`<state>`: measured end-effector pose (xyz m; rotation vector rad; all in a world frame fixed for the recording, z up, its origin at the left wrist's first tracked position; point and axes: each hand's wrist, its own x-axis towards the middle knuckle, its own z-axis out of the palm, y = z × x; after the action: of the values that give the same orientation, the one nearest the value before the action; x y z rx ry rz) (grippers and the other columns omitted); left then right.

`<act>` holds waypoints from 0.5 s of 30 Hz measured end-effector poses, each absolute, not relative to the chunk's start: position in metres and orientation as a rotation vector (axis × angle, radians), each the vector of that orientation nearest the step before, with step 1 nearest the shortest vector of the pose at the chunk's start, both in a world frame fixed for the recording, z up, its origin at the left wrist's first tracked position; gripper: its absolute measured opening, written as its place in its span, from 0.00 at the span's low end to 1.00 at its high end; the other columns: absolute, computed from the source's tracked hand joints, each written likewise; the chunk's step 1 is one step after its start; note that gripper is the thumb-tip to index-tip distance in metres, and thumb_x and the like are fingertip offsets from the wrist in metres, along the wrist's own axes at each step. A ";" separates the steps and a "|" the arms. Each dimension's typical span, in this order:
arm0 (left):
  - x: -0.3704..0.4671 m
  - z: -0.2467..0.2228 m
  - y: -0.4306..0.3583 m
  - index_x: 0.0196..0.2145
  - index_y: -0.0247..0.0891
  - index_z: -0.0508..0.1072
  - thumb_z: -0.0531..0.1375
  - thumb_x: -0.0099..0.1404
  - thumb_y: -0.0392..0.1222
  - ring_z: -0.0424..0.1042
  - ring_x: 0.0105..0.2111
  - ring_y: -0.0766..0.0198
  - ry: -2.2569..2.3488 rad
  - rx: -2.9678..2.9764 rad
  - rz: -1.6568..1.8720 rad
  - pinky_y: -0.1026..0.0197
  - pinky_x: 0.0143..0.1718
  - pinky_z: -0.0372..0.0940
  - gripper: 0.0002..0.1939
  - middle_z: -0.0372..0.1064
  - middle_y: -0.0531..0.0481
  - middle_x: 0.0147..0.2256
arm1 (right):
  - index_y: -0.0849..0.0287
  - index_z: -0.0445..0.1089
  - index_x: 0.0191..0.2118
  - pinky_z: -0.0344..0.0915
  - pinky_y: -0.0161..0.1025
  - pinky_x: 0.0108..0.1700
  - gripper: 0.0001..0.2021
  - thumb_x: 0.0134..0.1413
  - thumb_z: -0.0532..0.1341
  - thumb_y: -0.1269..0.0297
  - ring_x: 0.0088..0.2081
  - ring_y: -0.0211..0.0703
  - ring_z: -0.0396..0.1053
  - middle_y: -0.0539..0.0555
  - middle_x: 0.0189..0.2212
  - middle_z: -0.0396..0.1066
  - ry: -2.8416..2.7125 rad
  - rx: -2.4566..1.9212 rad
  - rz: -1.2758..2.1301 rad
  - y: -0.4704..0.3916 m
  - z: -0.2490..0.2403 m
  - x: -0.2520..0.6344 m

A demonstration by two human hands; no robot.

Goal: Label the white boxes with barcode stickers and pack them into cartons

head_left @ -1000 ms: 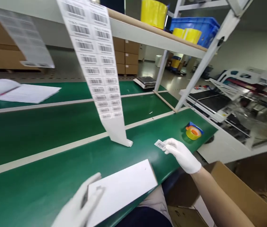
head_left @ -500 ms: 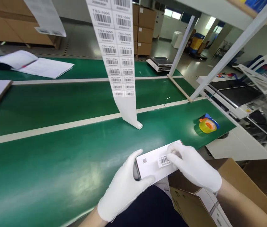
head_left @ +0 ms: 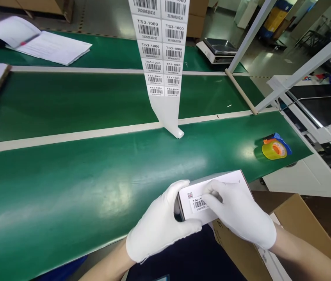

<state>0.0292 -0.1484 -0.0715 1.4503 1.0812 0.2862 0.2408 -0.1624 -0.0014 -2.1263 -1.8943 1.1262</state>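
Note:
My left hand (head_left: 165,222), in a white glove, grips one end of a small white box (head_left: 187,210), thumb and fingers around its edges. On the box's upward face are a printed square code (head_left: 190,195) and, just below it, a white barcode label (head_left: 199,203) reading TS3-1... My right hand (head_left: 235,210), gloved too, pinches the label's right part between thumb and forefinger; the fingers hide that part. Whether the label lies fully flat cannot be made out. Beyond the box, a strip of TS3-1000 barcode labels (head_left: 165,58) hangs down to the green bench.
A yellow tape roll (head_left: 273,150) with a blue and orange part lies on the green bench (head_left: 80,175) at right. An open booklet (head_left: 51,47) and a scale (head_left: 218,50) sit farther back. Frame posts (head_left: 251,35) rise at right. An open cardboard box (head_left: 297,230) stands lower right.
The label and my right hand's fingertips have shifted left on the box, closer to the square code. My view has tilted downward, and the box is turned slightly.

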 end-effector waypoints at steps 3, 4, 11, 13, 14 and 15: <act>0.029 -0.071 -0.148 0.69 0.49 0.57 0.74 0.54 0.50 0.70 0.61 0.45 1.086 1.449 0.275 0.44 0.61 0.68 0.50 0.65 0.44 0.66 | 0.54 0.61 0.27 0.57 0.37 0.31 0.11 0.62 0.54 0.69 0.26 0.38 0.64 0.44 0.23 0.68 -1.929 -2.124 1.083 -0.164 -0.003 0.241; 0.029 -0.071 -0.148 0.69 0.49 0.57 0.74 0.54 0.50 0.70 0.61 0.45 1.090 1.449 0.271 0.44 0.61 0.69 0.50 0.64 0.44 0.66 | 0.54 0.60 0.27 0.57 0.37 0.30 0.11 0.62 0.54 0.69 0.26 0.38 0.63 0.44 0.22 0.67 -1.948 -2.116 1.063 -0.165 -0.003 0.241; 0.029 -0.072 -0.148 0.69 0.48 0.57 0.73 0.55 0.50 0.70 0.61 0.42 1.096 1.474 0.273 0.39 0.61 0.68 0.48 0.64 0.41 0.66 | 0.54 0.60 0.27 0.57 0.38 0.29 0.11 0.62 0.53 0.68 0.25 0.39 0.64 0.46 0.23 0.69 -1.951 -2.072 1.045 -0.165 -0.007 0.241; 0.029 -0.072 -0.148 0.69 0.48 0.57 0.73 0.55 0.50 0.69 0.61 0.43 1.100 1.484 0.271 0.40 0.61 0.68 0.48 0.64 0.42 0.66 | 0.54 0.62 0.28 0.58 0.38 0.29 0.10 0.62 0.53 0.68 0.26 0.39 0.66 0.46 0.24 0.71 -1.931 -2.068 1.071 -0.165 -0.007 0.241; 0.029 -0.071 -0.148 0.69 0.48 0.57 0.73 0.55 0.51 0.69 0.61 0.43 1.098 1.483 0.271 0.40 0.61 0.68 0.48 0.64 0.42 0.66 | 0.54 0.63 0.28 0.58 0.38 0.29 0.10 0.62 0.54 0.68 0.26 0.39 0.66 0.46 0.24 0.72 -1.928 -2.071 1.077 -0.165 -0.006 0.241; 0.029 -0.071 -0.148 0.69 0.48 0.57 0.73 0.55 0.51 0.70 0.61 0.44 1.094 1.480 0.271 0.41 0.61 0.68 0.48 0.64 0.43 0.66 | 0.54 0.62 0.28 0.58 0.38 0.29 0.10 0.62 0.54 0.68 0.25 0.38 0.66 0.46 0.24 0.72 -1.928 -2.078 1.078 -0.165 -0.006 0.241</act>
<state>0.0286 -0.1478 -0.0711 1.4796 1.0937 0.2707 0.2409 -0.1655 -0.0060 -2.0782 -1.9276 1.0778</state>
